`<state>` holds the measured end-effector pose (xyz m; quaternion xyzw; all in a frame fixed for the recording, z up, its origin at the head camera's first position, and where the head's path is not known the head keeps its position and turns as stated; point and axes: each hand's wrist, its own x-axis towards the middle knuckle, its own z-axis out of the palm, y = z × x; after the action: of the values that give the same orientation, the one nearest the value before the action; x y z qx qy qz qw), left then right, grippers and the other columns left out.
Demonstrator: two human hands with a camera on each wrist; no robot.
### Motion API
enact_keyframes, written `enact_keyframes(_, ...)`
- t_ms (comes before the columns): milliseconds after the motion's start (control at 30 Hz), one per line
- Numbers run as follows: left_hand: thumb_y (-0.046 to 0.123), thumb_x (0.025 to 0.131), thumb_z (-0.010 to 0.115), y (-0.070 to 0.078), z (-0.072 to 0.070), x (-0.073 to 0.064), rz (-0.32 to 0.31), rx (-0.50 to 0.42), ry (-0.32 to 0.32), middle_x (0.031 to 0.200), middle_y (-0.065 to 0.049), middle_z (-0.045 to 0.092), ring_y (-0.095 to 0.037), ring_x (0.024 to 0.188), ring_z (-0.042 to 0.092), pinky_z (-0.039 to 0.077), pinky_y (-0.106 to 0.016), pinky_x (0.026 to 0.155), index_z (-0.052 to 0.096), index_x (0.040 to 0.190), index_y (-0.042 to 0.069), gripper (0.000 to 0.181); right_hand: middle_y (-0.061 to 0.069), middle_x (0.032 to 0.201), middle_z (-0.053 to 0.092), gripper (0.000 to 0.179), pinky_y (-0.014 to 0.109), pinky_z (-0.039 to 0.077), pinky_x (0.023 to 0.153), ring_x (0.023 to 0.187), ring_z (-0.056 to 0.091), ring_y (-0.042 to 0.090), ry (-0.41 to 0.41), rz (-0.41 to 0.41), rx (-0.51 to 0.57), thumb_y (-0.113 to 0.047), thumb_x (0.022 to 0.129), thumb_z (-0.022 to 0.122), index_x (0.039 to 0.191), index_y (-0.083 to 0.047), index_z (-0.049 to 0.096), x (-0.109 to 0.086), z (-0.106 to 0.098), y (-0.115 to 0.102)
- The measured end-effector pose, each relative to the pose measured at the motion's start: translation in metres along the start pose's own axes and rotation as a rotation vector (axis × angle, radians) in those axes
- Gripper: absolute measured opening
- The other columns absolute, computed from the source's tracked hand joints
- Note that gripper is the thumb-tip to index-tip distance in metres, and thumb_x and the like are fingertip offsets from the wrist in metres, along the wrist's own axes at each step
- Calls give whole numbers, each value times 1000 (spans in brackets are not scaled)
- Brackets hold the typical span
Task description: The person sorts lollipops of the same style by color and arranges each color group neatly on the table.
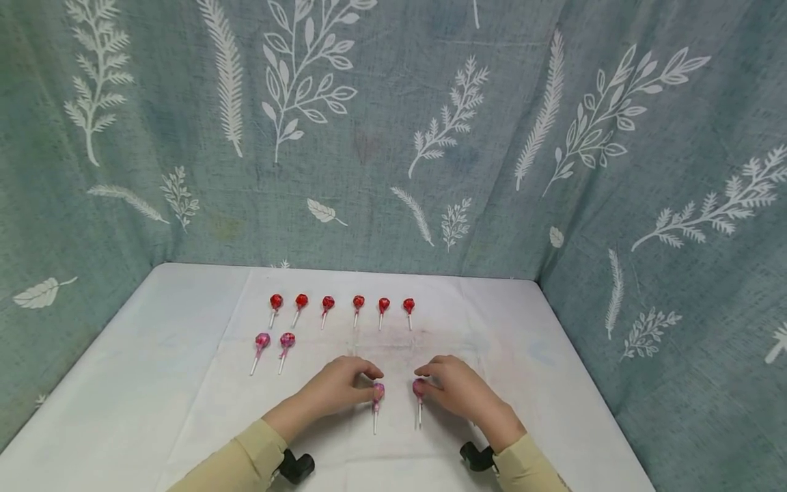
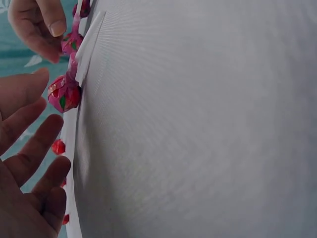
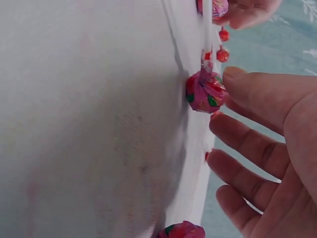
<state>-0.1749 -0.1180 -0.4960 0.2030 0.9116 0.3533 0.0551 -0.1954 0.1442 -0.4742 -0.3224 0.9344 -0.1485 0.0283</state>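
Observation:
In the head view, my left hand (image 1: 340, 387) reaches beside a pink-wrapped lollipop (image 1: 378, 391) with its stick toward me. The left wrist view shows its fingers (image 2: 37, 144) loosely spread, with that lollipop (image 2: 64, 94) just past the fingertips. My right hand (image 1: 460, 388) is at a second pink lollipop (image 1: 419, 387). In the right wrist view the thumb tip lies against or very close to this lollipop's head (image 3: 205, 91), while the other fingers (image 3: 247, 139) are spread apart. Part of the right index finger is hidden behind the thumb and candy.
Several red lollipops (image 1: 359, 301) form a back row on the white table (image 1: 522, 362). Two pink lollipops (image 1: 287, 339) lie at the left, in front of them. Another pink lollipop (image 3: 182, 231) lies beyond the right hand, mostly hidden in the head view. A patterned curtain (image 1: 369, 150) surrounds the table.

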Motion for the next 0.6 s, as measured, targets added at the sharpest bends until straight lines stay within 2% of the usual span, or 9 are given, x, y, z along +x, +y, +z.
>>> enact_keyframes(200,48,75,68,1,2,0,8,67,7,95,16,65,-9,94,57,45,-34,83,68,104,26,36,-10,90,63,26,28,47,77,85,57,8,25,-54,-61,-37,84,63,105,-21,69,1,4,-2)
enact_keyframes(400,47,75,69,2,4,0,28,124,33,89,20,64,-8,92,57,43,-36,84,69,98,29,29,-14,92,65,23,30,47,81,87,58,7,22,-51,-68,-36,82,66,102,-25,69,1,5,-4)
enact_keyframes(600,46,75,69,3,5,0,17,149,35,87,24,62,-8,92,55,41,-40,85,68,93,34,22,-15,93,66,22,32,47,82,88,59,6,31,-57,-58,-34,81,67,101,-24,69,2,6,-5)
